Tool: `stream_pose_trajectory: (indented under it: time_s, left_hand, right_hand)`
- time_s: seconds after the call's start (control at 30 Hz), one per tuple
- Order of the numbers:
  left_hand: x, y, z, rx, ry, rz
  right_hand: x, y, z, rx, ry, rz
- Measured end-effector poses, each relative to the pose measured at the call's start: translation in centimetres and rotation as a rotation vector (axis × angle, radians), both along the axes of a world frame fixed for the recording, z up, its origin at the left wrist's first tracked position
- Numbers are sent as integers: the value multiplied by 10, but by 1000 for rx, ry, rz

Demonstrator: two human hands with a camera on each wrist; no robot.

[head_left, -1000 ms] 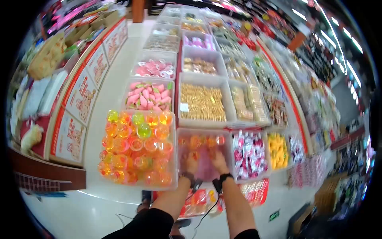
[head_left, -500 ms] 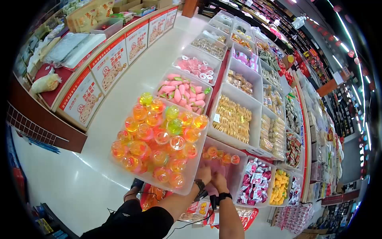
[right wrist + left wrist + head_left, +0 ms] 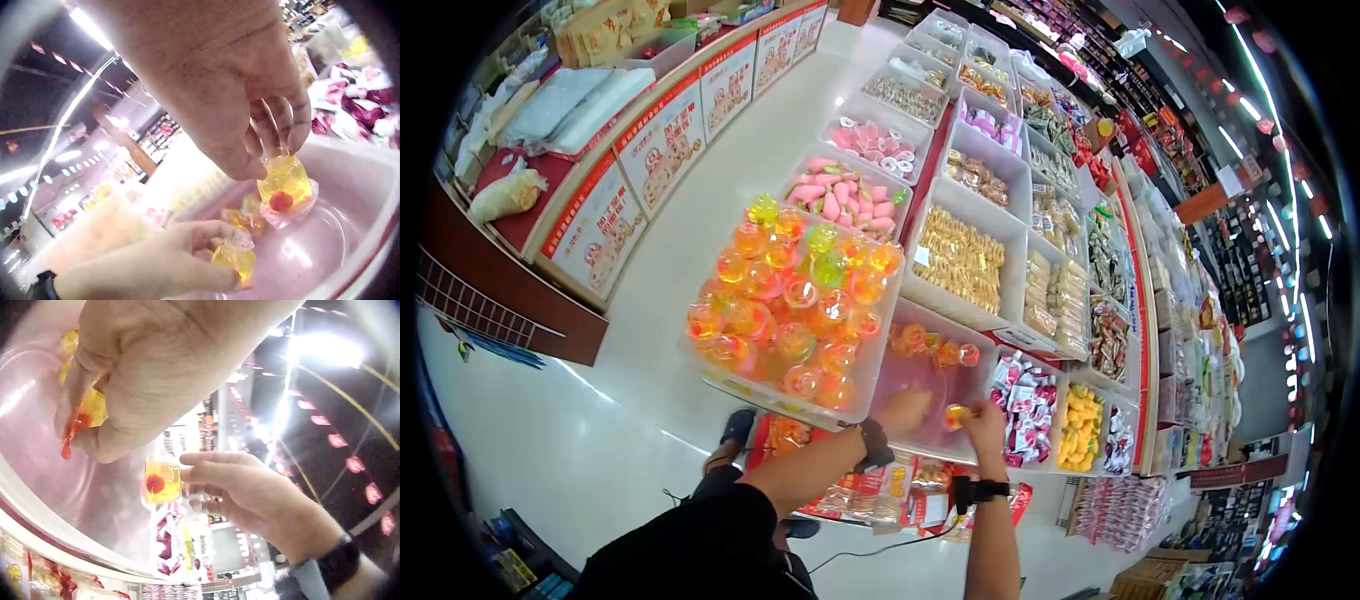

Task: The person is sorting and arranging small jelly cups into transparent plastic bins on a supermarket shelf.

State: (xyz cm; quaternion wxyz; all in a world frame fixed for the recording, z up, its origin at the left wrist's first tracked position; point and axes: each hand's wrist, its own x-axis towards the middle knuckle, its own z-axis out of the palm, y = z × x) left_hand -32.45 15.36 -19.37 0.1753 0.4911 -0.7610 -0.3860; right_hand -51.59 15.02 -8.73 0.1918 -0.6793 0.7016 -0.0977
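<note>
Both hands are over a translucent plastic bin (image 3: 905,378) with a few jelly cups (image 3: 918,338) along its far end. My right hand (image 3: 988,430) pinches a clear yellow jelly cup (image 3: 286,184) with a red piece inside, narrow end up, near the bin's right side. Farther left, my left hand (image 3: 903,410) grips another yellow jelly cup (image 3: 95,407) between thumb and fingers; a red bit shows below the fingertips in the left wrist view. The head view blurs the left hand, and its jelly cup is hidden there.
Left of the bin stands a heaped tub of orange and green jelly cups (image 3: 795,320). Purple-and-white wrapped sweets (image 3: 1025,410) and yellow packets (image 3: 1081,430) fill bins at the right. Biscuit packs (image 3: 960,260) lie beyond; bagged snacks (image 3: 880,490) sit below the near edge.
Half a second ago the hands were close together inside the bin. Now they are apart, the right hand farther right with its jelly cup in sight. The head view has turned and shifted.
</note>
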Motion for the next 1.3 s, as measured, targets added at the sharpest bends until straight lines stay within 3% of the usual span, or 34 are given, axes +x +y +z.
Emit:
stream_pose_trajectory:
  time_s: [0.07, 0.17, 0.27, 0.33, 0.4, 0.5, 0.6, 0.7, 0.97, 1.13, 1.3]
  left_hand:
    - [24, 25, 59, -101, 142, 53]
    - [69, 59, 142, -199, 329, 112]
    - [132, 68, 208, -380, 430, 142]
    - [181, 48, 228, -493, 373, 136]
    - [219, 36, 243, -480, 207, 323]
    - [268, 11, 250, -482, 11, 320]
    - [290, -26, 226, -464, -97, 238]
    - [297, -45, 210, -542, -128, 185]
    - [300, -60, 182, -483, -91, 155]
    - [304, -59, 180, -474, -126, 115]
    - [307, -55, 191, -378, -124, 61]
  right_hand:
    - [8, -1, 31, -189, -104, -16]
    - [66, -6, 109, -323, -245, 193]
    - [134, -7, 157, -296, -313, 296]
    - [173, -19, 167, -293, -349, 381]
    - [206, -34, 156, -325, -381, 501]
    - [247, -53, 137, -301, -407, 567]
    - [269, -66, 120, -313, -254, 593]
    - [278, -77, 110, -256, -160, 622]
    - [284, -83, 101, -236, -229, 692]
    - [287, -79, 99, -172, -280, 654]
    - [283, -75, 92, -296, -337, 686]
